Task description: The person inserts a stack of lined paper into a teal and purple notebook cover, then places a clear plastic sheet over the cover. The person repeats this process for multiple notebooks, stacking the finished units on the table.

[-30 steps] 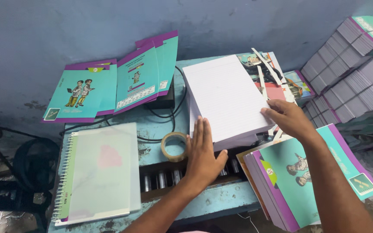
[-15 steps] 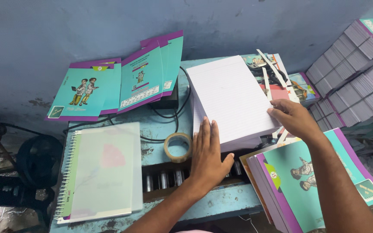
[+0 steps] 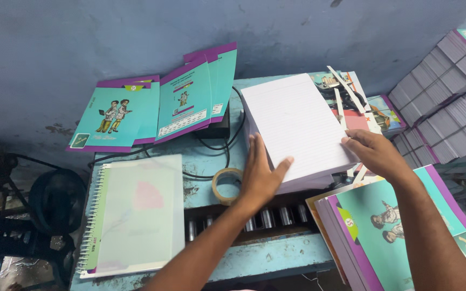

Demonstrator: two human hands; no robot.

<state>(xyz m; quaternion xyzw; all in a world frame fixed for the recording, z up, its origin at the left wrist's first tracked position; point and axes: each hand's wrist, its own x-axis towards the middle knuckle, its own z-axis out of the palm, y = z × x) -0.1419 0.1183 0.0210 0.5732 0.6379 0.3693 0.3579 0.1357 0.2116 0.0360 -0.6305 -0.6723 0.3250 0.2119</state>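
Observation:
A thick stack of white lined paper (image 3: 297,121) lies on a worn blue machine table (image 3: 268,258). My left hand (image 3: 261,175) presses flat against the stack's near left corner, thumb spread over the top sheet. My right hand (image 3: 376,152) rests on the stack's near right corner, fingers on the edge. Both hands hold the stack from either side. A roll of tape (image 3: 226,185) lies just left of my left hand.
A spiral-bound notebook (image 3: 133,213) lies at the front left. Teal and purple covers (image 3: 160,105) lean against the wall. More covers (image 3: 400,231) are piled at the front right, and book stacks (image 3: 449,91) stand at the far right. A row of metal punch pins (image 3: 268,218) sits below the paper.
Both hands stay on the paper stack, with my left hand shifted slightly up onto its corner. The view has drifted a little.

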